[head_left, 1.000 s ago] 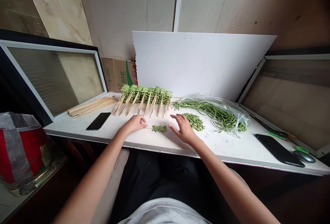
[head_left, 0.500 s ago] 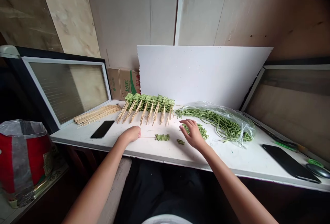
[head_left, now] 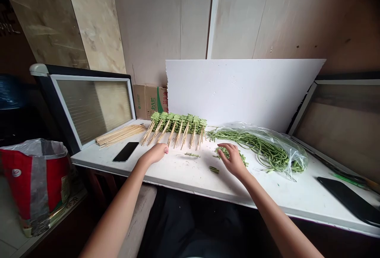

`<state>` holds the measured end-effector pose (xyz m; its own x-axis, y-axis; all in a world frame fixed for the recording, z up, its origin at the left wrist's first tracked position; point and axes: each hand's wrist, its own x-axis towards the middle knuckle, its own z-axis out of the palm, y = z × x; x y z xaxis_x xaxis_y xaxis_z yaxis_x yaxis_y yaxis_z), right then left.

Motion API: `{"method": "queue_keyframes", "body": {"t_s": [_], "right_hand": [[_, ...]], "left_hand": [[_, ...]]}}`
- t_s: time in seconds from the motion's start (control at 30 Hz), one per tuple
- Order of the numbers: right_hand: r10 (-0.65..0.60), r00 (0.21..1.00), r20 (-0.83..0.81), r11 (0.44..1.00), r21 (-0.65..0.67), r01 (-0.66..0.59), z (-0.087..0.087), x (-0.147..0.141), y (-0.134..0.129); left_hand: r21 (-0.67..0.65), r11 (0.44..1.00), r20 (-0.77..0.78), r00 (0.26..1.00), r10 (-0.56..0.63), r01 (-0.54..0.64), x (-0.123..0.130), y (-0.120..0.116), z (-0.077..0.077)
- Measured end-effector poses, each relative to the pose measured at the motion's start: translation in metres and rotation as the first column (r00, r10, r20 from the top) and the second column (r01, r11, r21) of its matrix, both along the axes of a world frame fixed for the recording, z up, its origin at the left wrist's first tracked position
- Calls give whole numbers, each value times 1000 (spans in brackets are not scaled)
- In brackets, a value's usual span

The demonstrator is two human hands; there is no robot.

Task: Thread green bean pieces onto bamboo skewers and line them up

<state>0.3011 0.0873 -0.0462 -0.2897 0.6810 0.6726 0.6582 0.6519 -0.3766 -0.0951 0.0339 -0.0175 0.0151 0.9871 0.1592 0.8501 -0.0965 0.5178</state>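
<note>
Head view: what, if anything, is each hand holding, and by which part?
The left hand holds the skewer of bean pieces by its bare end. The right hand is at the cut beans; whether it grips any cannot be told.

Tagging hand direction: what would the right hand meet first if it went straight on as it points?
Probably the cut beans showing around the right hand, though depth is unclear. Past them, the line seems to lead toward the right end of the stacked skewers.
</note>
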Motion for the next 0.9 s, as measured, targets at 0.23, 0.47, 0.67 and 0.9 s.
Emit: {"method": "queue_keyframes", "body": {"t_s": [0.23, 0.47, 0.67, 0.9], "right_hand": [[20, 1000, 1, 1000, 18, -20, -9, -11, -6], [51, 992, 119, 994, 92, -63, -17, -26, -19], [27, 979, 204, 974, 213, -72, -20, -39, -28], [16, 987, 159, 965, 255, -57, -23, -41, -27]], "left_hand": [[150, 985, 34, 996, 86, -90, -20, 8, 5], [213, 916, -40, 934, 355, -339, -28, 13, 13], [231, 871, -73, 885, 459, -433, -24, 43, 47], [160, 863, -67, 867, 493, -479, -19, 101, 61]]}}
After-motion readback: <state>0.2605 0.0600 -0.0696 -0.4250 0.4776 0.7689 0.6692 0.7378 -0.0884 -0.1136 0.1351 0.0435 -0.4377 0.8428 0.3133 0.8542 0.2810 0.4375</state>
